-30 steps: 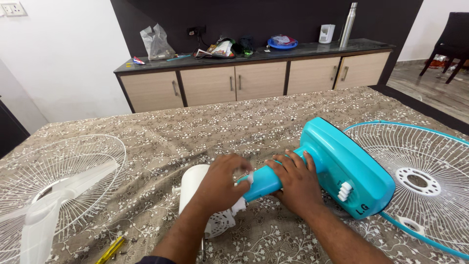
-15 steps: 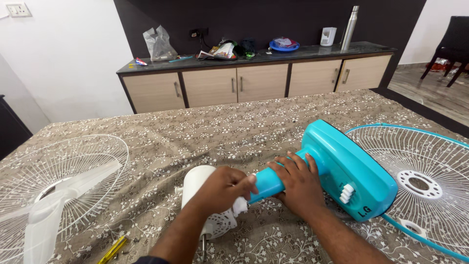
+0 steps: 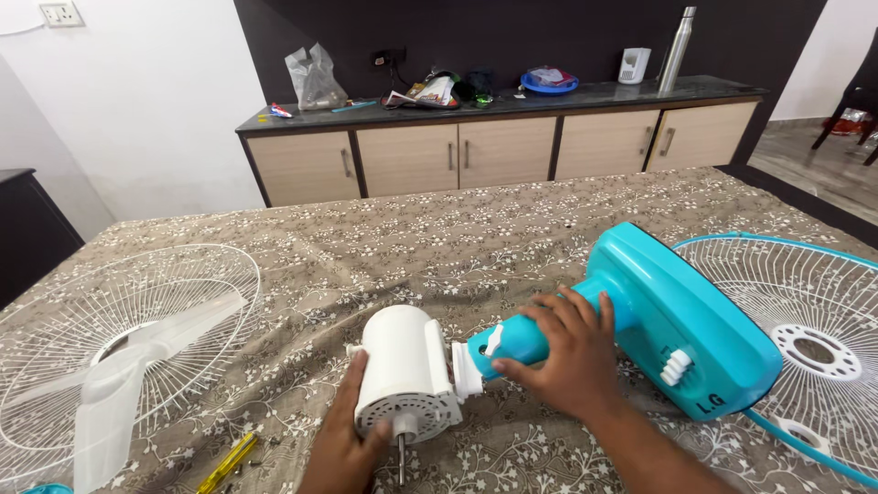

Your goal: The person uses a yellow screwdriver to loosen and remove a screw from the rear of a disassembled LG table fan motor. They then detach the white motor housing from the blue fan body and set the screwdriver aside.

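Since a second ago, left hand slid to cup the white motor, steadying it; right hand grips the teal stand neck beside it.

a white cylindrical fan motor is laid on the patterned cloth, shaft pointing forward, joined at a white collar to the neck of a turquoise fan base lying tilted.
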